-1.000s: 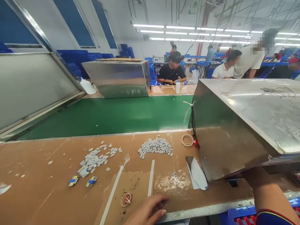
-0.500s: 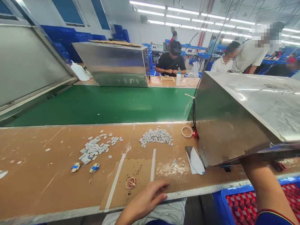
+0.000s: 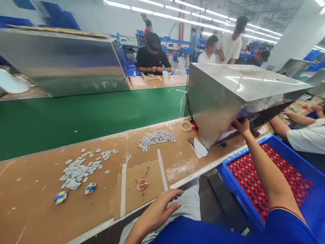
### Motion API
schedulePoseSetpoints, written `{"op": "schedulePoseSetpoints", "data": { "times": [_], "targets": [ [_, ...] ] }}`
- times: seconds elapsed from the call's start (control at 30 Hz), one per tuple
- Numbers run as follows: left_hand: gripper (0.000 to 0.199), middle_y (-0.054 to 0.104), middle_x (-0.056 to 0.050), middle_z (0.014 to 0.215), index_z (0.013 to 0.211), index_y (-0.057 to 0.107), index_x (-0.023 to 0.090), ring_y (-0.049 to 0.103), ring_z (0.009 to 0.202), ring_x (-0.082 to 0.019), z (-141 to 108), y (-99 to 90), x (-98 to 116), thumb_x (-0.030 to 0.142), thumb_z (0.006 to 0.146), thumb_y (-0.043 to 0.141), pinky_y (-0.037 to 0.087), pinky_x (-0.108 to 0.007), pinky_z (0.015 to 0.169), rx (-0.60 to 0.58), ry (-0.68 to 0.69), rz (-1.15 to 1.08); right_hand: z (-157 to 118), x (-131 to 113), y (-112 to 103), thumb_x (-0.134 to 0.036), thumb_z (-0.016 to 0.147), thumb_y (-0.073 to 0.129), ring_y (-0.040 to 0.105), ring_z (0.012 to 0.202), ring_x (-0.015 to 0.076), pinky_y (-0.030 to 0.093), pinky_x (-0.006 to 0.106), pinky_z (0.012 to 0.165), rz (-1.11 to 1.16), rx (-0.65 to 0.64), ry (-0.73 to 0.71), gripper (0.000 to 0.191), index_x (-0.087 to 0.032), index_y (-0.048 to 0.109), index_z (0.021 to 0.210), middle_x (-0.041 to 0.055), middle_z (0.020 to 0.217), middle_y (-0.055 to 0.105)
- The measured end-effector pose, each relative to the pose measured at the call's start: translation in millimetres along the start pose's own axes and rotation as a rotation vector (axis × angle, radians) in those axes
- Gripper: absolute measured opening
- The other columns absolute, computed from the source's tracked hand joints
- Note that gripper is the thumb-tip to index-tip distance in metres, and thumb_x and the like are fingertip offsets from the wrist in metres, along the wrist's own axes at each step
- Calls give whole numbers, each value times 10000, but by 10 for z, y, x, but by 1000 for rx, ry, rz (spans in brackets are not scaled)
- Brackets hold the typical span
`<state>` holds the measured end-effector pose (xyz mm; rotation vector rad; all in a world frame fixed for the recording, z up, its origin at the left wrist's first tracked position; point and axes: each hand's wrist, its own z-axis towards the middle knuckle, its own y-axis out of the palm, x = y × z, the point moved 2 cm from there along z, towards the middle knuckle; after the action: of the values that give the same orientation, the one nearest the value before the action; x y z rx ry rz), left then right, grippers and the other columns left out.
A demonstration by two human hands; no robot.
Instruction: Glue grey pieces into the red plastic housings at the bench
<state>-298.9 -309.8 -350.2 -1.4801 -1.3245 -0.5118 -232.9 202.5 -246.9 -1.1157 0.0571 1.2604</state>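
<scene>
My left hand rests at the table's front edge, thumb and fingers apart, with nothing in it. My right hand reaches to the lower opening of the metal hood; its fingertips are partly hidden there, and what they touch cannot be made out. Beyond my left hand lies a small round cup with something red in it, on a cardboard sheet between two white tape strips. Farther back is a pile of small grey pieces.
A blue crate of red parts stands below my right forearm. More grey pieces lie at left, near two blue-and-yellow bundles. A green belt runs behind the table. Co-workers sit across and at right.
The view has swung to the right, showing more of the crate and a co-worker's arms. My right hand, hidden under the hood before, now shows at its opening. My left hand stays open.
</scene>
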Motion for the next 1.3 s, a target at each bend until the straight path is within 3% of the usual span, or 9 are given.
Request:
{"op": "schedulePoseSetpoints", "data": {
  "times": [0.2,0.4,0.5,0.7,0.8,0.9,1.0,1.13,1.3],
  "targets": [
    [485,692,-84,1476,1425,649,282,632,1365,-286,-227,168,-261,502,1002,562,484,-427,1200,-138,60,49,-853,148,-521,-464,785,658,647,935,306,537,486,946,-160,143,65,257,-210,648,825,101,885,678],
    [461,723,-108,1416,1396,675,239,695,1248,-264,-507,201,-444,477,1012,578,522,-404,1141,-173,153,-53,-1556,-904,-485,-473,865,674,661,1104,331,543,495,1004,-170,33,-348,334,-218,691,1081,144,1179,669],
    [440,728,-111,1408,1387,682,226,714,1203,-256,-683,132,-527,430,1004,606,533,-385,1107,-116,185,-147,-1587,-1722,172,-429,879,690,653,1164,340,550,480,1011,-69,-245,-614,368,-230,680,1188,147,1282,653],
    [428,754,-97,1372,1370,694,225,722,1194,-234,-1273,-49,-969,388,981,618,564,-357,1061,247,80,-366,-1852,-3170,2318,-400,905,616,642,1122,327,534,449,992,-28,-878,-1058,388,-162,687,1204,185,1339,631],
    [445,754,-114,1375,1379,691,221,710,1247,-256,-1613,-53,-1246,408,983,611,580,-369,1032,448,-61,-417,-2117,-3523,3043,-363,922,587,629,1103,323,511,434,978,-158,-1020,-1190,413,-117,694,1236,207,1381,612],
    [425,789,-123,1297,1351,714,212,744,1175,-263,-1798,-112,-1412,407,987,611,596,-373,986,592,-124,-439,-2284,-3613,3356,-346,957,539,622,1075,323,504,434,928,-172,-1066,-1246,426,-118,692,1282,200,1360,629],
    [360,826,-117,1163,1264,757,198,767,1055,-256,-1744,-470,-1481,389,1008,593,602,-374,949,806,-70,-329,-2332,-3574,3440,-349,981,509,617,1086,333,504,442,926,-178,-1078,-1257,423,-132,694,1293,187,1362,643],
    [270,784,-133,1245,1187,758,172,711,1182,-277,-1319,-1426,-1500,242,1007,569,533,-440,1092,1038,36,113,-2314,-3558,3434,-442,1017,503,607,1185,376,531,475,947,-191,-1051,-1228,498,-151,637,1398,183,1565,543],
    [478,626,-191,1480,1428,618,154,575,1382,-338,-605,-2339,-1478,180,954,674,425,-474,1190,912,-211,434,-2197,-3474,3154,-552,1018,535,606,1282,441,600,519,874,-225,-914,-1061,620,-193,535,1524,177,1700,399]
  ]
}}
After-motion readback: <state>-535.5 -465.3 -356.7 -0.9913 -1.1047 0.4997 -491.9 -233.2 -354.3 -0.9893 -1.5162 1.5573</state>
